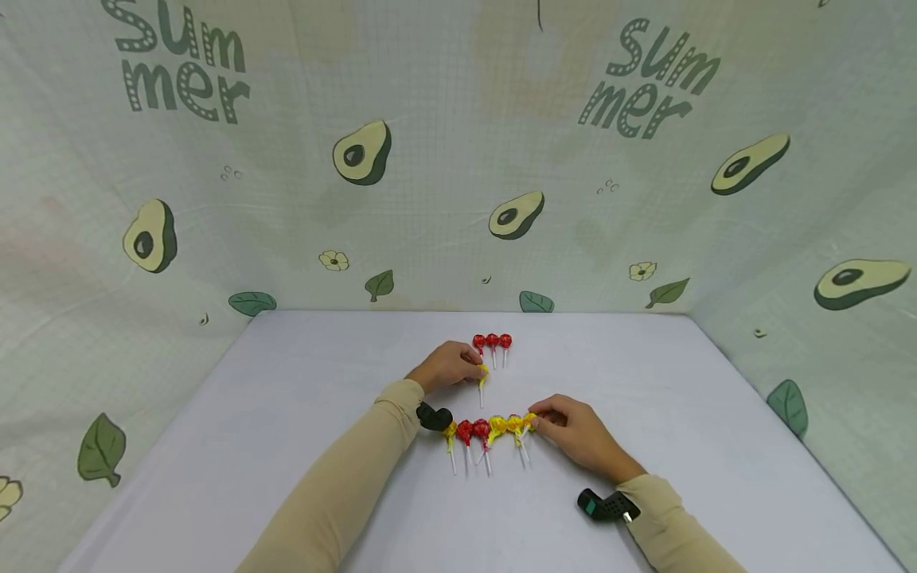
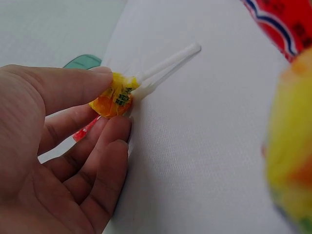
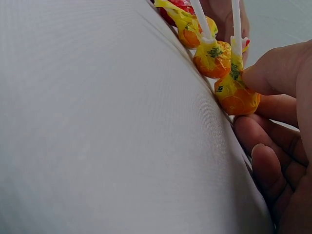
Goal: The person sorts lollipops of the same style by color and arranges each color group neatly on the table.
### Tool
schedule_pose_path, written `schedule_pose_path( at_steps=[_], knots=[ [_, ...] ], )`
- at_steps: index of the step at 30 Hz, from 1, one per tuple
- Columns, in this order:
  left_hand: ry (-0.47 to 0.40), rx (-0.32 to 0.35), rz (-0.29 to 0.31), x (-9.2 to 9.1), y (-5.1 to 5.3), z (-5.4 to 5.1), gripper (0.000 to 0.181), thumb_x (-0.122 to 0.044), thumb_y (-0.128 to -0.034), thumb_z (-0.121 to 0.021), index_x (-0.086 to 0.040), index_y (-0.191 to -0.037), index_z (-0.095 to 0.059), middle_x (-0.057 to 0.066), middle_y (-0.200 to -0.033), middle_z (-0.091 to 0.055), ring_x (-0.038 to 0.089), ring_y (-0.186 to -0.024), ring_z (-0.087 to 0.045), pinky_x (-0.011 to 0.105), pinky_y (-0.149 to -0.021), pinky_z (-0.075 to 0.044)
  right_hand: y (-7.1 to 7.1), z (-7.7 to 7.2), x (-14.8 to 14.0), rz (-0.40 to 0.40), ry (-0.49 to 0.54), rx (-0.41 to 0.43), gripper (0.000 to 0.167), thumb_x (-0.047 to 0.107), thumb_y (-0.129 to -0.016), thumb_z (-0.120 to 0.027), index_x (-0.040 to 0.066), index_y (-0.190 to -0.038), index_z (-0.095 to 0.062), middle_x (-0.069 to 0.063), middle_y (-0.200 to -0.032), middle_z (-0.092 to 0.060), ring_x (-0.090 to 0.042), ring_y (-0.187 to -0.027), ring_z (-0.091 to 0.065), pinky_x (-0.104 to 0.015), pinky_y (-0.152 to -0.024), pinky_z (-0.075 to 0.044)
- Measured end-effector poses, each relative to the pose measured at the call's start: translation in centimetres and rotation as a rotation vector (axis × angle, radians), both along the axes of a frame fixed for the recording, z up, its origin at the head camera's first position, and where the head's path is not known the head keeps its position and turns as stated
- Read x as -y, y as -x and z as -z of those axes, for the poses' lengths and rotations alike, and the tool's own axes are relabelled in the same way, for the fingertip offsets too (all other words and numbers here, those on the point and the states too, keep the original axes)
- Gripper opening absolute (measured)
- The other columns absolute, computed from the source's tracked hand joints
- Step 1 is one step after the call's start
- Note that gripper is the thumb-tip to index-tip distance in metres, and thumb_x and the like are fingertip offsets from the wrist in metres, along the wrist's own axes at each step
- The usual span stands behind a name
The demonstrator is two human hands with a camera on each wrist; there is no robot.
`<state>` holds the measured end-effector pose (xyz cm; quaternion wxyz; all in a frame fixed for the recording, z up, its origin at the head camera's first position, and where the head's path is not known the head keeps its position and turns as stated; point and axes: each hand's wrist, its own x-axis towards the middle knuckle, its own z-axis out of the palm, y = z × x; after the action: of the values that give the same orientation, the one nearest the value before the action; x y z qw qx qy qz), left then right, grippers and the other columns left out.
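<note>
The left hand (image 1: 446,366) pinches a yellow lollipop (image 2: 116,100), stick pointing near, just nearside of three red lollipops (image 1: 492,341); the right hand (image 1: 579,432) pinches the near row's (image 1: 465,430) rightmost lollipop (image 3: 237,97).

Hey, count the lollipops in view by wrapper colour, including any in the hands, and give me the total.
Red lollipops: 5
Yellow lollipops: 5
Total visible: 10

Left hand (image 1: 447,366) and right hand (image 1: 579,434) both pinch.
The left arm (image 1: 337,485) reaches farther forward; the right arm (image 1: 680,521) angles inward.
</note>
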<state>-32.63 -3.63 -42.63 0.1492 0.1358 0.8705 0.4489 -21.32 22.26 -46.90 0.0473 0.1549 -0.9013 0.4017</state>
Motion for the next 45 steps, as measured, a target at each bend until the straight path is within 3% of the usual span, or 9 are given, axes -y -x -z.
schedule_pose_path(
  at_steps=[8,26,36,45],
  knots=[
    [-0.016,0.001,0.011,0.08,-0.15,-0.15,0.020,-0.017,-0.0873,-0.078,-0.008,-0.103,-0.070,0.003,-0.092,-0.067,0.018,-0.082,-0.061,0.029,-0.071,-0.048,-0.07,-0.15,0.06,-0.002,0.008,0.003,0.016,0.023,-0.094,-0.073,0.019,-0.109,-0.073,0.010,-0.095,-0.065,-0.011,-0.083,-0.058,-0.027,-0.073,-0.049],
    [0.015,-0.016,-0.035,0.02,0.12,-0.09,0.017,-0.019,-0.0882,-0.078,-0.012,-0.101,-0.070,0.003,-0.089,-0.066,0.018,-0.080,-0.059,0.029,-0.070,-0.047,0.30,-0.28,0.23,0.005,0.003,0.021,0.016,0.024,-0.095,-0.072,0.019,-0.110,-0.073,0.009,-0.097,-0.066,-0.011,-0.084,-0.057,-0.027,-0.073,-0.048],
    [-0.015,0.021,-0.003,-0.10,-0.48,-0.42,0.019,-0.016,-0.0896,-0.075,-0.008,-0.106,-0.069,0.003,-0.091,-0.067,0.018,-0.082,-0.060,0.029,-0.073,-0.048,-0.27,-0.38,-0.01,0.028,-0.008,0.038,0.016,0.023,-0.094,-0.073,0.019,-0.109,-0.073,0.009,-0.097,-0.066,-0.011,-0.085,-0.057,-0.027,-0.074,-0.048],
    [-0.012,0.004,-0.007,0.05,-0.18,-0.26,0.017,-0.016,-0.0895,-0.076,-0.009,-0.104,-0.070,0.002,-0.092,-0.067,0.017,-0.081,-0.060,0.029,-0.074,-0.050,-0.09,-0.39,0.15,0.007,0.004,0.022,0.017,0.024,-0.094,-0.072,0.018,-0.109,-0.073,0.009,-0.095,-0.065,-0.011,-0.083,-0.057,-0.027,-0.073,-0.048]
  ],
)
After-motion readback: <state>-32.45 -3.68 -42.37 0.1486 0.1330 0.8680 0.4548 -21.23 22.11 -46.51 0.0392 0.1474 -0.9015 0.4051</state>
